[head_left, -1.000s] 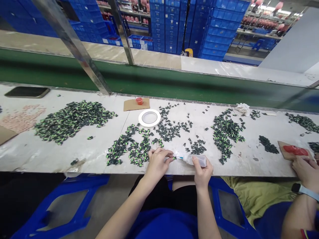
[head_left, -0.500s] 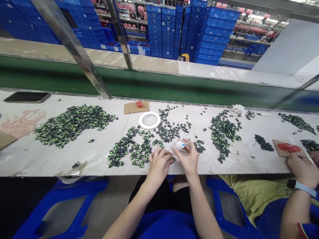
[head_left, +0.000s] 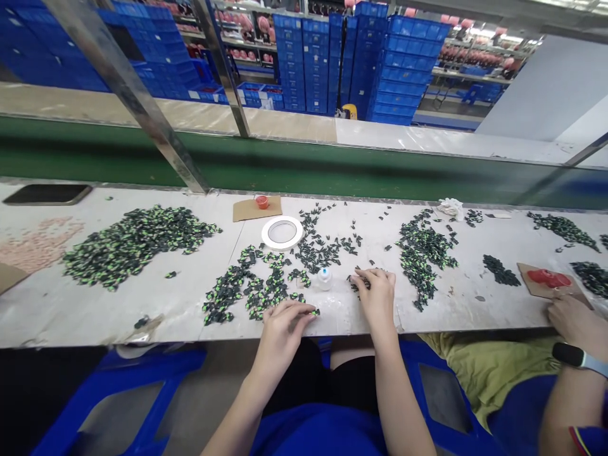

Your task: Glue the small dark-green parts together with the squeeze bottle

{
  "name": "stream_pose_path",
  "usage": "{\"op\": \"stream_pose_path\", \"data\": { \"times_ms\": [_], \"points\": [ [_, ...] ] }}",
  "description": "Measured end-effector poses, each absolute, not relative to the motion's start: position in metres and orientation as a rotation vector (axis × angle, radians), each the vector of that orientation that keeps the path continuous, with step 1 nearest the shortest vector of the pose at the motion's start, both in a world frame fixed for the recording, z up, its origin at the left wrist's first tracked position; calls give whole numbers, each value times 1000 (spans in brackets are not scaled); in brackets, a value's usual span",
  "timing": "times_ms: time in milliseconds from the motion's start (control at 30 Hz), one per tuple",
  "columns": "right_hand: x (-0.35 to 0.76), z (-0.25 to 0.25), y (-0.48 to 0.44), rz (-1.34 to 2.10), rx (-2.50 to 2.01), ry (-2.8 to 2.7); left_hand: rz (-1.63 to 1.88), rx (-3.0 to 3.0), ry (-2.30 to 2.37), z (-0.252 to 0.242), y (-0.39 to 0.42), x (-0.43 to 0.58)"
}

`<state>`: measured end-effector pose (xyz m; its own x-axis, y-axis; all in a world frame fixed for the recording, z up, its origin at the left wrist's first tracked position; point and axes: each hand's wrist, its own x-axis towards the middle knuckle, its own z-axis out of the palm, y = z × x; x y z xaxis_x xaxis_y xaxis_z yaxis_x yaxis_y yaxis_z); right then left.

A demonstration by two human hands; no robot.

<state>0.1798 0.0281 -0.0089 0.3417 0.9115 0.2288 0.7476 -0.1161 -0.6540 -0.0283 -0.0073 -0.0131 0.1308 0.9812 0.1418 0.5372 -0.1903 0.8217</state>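
Note:
My left hand [head_left: 284,320] rests at the near edge of the white worktable [head_left: 190,304], fingers pinched on a small green-and-black part [head_left: 314,311] beside a pile of like parts [head_left: 247,288]. My right hand [head_left: 377,294] lies over a small heap of dark parts [head_left: 363,278], fingers curled down onto them; what they grip is hidden. A little clear glue bottle [head_left: 325,277] stands upright between the two hands, touched by neither.
A white tape roll [head_left: 282,233] and a cardboard scrap with a red cap [head_left: 261,201] lie farther back. Big piles of parts sit left [head_left: 133,237] and right [head_left: 422,250]. A co-worker's hand [head_left: 577,323] with a watch works at the right. A green conveyor belt [head_left: 304,164] runs behind.
My right hand set the glue bottle upright on the table, let it go and moved right onto the dark parts. My left hand drew back slightly toward the table edge.

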Motion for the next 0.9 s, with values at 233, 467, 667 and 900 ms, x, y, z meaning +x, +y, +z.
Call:
{"op": "stream_pose_path", "data": {
  "times_ms": [233,467,667,900],
  "points": [
    [165,-12,43,349,-1982,-1455,1047,1839,1445,-7,-10,-25],
    [168,-7,28,629,-1703,-1214,1190,1915,1359,1,-3,-17],
    [155,0,-8,1007,-1443,-1139,1261,2022,1260,-1,2,-9],
    [153,2,-21,744,-1306,-1524,1261,2155,1219,-8,5,-5]
  ]
}}
